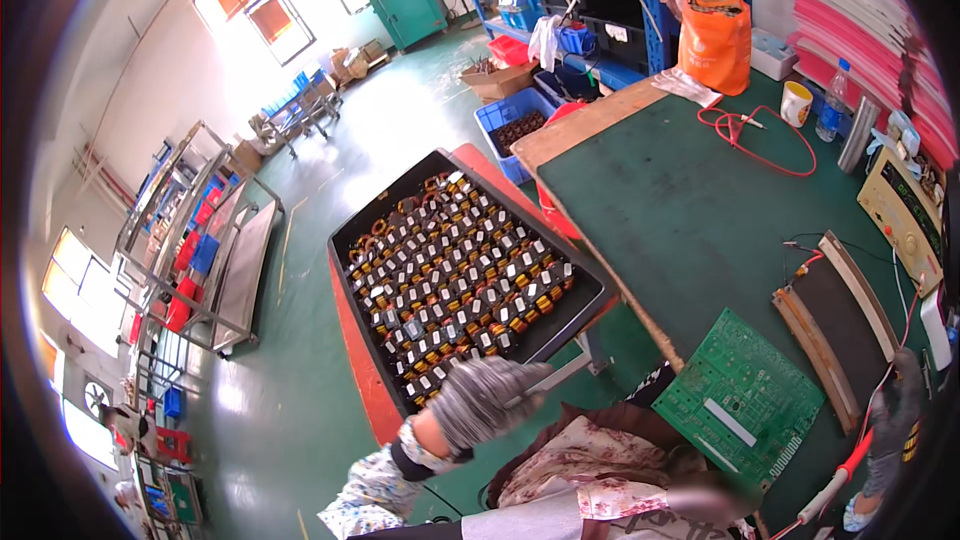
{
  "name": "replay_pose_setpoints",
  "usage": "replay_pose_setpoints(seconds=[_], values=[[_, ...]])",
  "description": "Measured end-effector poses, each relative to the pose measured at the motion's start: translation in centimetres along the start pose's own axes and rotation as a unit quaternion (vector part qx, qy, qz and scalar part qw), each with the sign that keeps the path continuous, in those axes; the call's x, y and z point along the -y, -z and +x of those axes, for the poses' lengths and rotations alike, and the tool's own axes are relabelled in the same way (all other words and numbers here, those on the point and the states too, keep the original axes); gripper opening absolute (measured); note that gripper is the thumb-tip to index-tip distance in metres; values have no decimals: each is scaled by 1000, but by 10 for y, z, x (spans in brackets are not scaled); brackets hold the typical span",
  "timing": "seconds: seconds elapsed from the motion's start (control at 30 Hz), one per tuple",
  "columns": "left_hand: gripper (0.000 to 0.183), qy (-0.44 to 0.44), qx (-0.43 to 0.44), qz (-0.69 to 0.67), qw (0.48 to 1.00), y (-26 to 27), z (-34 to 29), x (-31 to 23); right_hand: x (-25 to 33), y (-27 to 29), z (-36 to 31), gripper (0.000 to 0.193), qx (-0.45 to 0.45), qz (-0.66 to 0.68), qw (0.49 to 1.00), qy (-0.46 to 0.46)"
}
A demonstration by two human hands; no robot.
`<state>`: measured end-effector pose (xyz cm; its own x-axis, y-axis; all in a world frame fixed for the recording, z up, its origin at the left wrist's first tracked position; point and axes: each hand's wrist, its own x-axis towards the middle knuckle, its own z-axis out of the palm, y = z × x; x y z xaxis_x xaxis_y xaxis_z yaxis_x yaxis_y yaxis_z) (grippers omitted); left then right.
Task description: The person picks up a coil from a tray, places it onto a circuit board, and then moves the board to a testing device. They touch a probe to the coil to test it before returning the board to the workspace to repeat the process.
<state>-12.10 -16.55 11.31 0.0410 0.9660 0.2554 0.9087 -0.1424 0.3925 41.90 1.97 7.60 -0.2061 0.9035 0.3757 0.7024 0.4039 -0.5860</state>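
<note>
My left hand (485, 405), in a grey glove, is over the near edge of a black tray (575, 325). Motion smears its fingers, so their grip is unclear. Rows of wound coils (450, 275) with yellow windings and white labels fill the tray. At the far right, my right hand (893, 430) wears a dark glove, its fingers seen edge-on. Against it lies a red-and-white test probe (848, 465); whether the fingers grip it does not show. A yellow-striped patch on that hand's outer side cannot be made out. A green circuit board (740, 390) lies between the hands.
The tray rests on a red-orange support (350, 350) beside the green-topped bench (640, 180). Curved wooden strips (815, 360), a beige bench meter (900, 215), red leads (735, 140), a bottle (833, 105), a yellow cup (795, 103) and an orange bag (715, 45) are on the bench.
</note>
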Motion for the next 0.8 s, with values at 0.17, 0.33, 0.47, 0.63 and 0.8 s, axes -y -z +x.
replay_pose_setpoints(seconds=[0.17,0.33,0.47,0.63,0.8], values=[[35,39,136,82,987,11,-50,107,205,-84,44,49,120,-77,968,206],[44,49,291,104,950,4,-50,122,258,-137,44,49,206,-8,923,326],[50,30,381,185,905,6,-52,112,274,-166,39,47,232,15,877,420],[56,-33,383,250,889,2,-51,118,281,-186,34,45,257,66,882,390],[51,-11,392,187,901,3,-49,125,285,-213,33,37,314,113,861,385]])
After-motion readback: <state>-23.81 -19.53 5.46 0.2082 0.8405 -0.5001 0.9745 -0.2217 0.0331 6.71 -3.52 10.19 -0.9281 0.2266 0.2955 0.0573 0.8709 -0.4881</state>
